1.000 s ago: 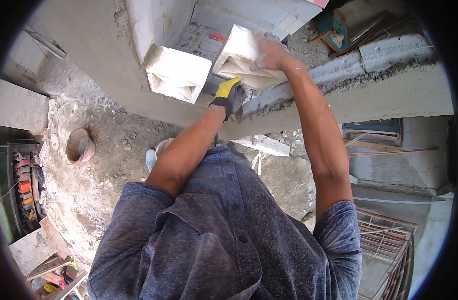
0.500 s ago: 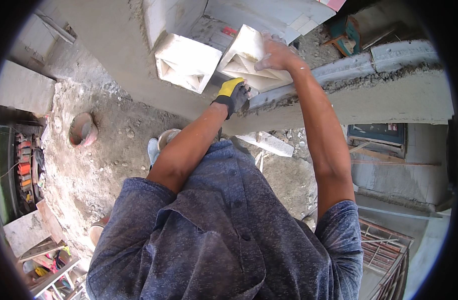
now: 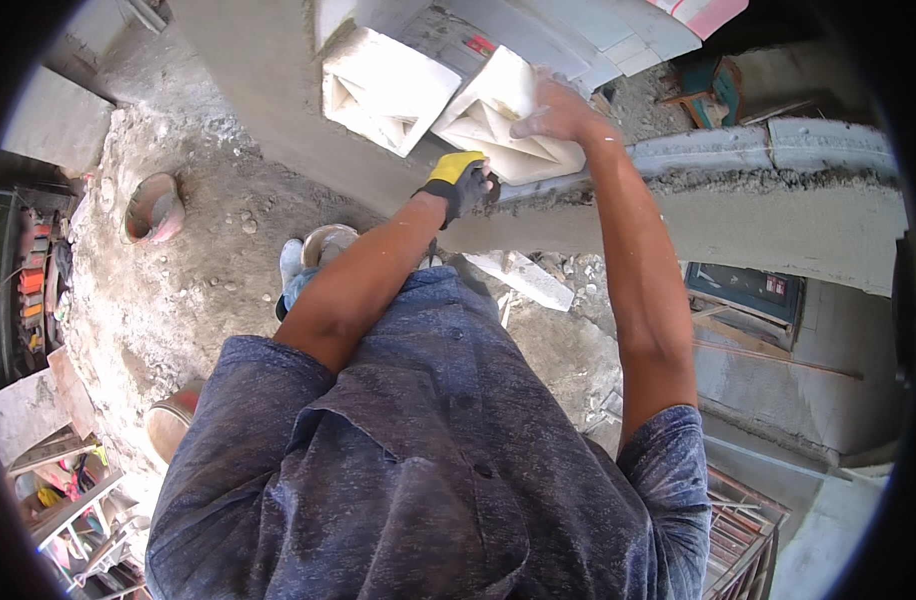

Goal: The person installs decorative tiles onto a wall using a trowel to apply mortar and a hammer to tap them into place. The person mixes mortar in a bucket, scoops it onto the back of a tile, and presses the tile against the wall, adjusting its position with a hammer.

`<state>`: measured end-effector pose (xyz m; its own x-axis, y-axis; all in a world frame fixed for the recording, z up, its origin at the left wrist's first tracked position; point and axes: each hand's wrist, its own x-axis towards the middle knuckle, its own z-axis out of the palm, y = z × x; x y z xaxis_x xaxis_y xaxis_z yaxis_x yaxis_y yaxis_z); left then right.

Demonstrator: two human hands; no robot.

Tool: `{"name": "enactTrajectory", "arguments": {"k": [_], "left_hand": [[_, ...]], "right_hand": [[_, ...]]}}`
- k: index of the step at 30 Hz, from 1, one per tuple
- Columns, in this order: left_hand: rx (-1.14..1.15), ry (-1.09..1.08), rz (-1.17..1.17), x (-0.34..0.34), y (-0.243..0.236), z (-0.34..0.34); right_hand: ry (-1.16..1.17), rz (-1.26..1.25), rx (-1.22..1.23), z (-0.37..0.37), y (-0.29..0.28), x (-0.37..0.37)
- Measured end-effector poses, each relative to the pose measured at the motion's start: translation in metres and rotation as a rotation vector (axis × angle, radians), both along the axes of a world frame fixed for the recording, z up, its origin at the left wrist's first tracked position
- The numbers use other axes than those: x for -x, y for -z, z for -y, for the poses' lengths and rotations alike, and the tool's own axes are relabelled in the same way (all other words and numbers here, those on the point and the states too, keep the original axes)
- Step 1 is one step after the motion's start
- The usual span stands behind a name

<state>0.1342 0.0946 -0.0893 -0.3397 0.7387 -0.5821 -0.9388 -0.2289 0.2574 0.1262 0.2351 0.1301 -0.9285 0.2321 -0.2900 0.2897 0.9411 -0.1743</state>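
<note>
Two white ventilation blocks with triangular openings sit side by side on the low wall. The left block [image 3: 390,88] stands a little apart from the right block [image 3: 513,118]. My right hand [image 3: 563,108], bare and dusty, grips the right block's far right side, thumb toward its openings. My left hand [image 3: 460,184], in a yellow and black glove, is closed at that block's near left corner. Its fingertips point toward the block. Something small and dark shows by them, but I cannot make out what it is.
The grey plastered wall [image 3: 778,218] runs to the right with rough mortar along its top. A bucket [image 3: 155,210] stands on the dusty floor at left. A white slab piece [image 3: 526,280] lies below the wall. A metal grating [image 3: 743,535] is at lower right.
The view has shifted slightly. My right hand keeps its hold on the right block, and my left hand stays closed by its near corner, now slightly lower against it.
</note>
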Motion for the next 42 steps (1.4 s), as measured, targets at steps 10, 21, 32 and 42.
{"name": "enactTrajectory", "arguments": {"k": [10,21,32,42], "left_hand": [[-0.06,0.002,-0.043,-0.002,0.029,0.002],[0.272,0.138,-1.158,0.01,0.058,0.032],[0.402,0.214,-1.006,-0.006,0.025,0.041],[0.508,0.321,-1.067,-0.005,0.041,0.037]], "right_hand": [[-0.014,0.075,-0.02,0.0,0.015,0.002],[-0.143,0.089,-0.021,0.011,0.03,0.018],[-0.182,-0.017,0.06,0.015,0.042,0.003],[-0.192,0.04,0.055,0.015,0.058,0.007]]}}
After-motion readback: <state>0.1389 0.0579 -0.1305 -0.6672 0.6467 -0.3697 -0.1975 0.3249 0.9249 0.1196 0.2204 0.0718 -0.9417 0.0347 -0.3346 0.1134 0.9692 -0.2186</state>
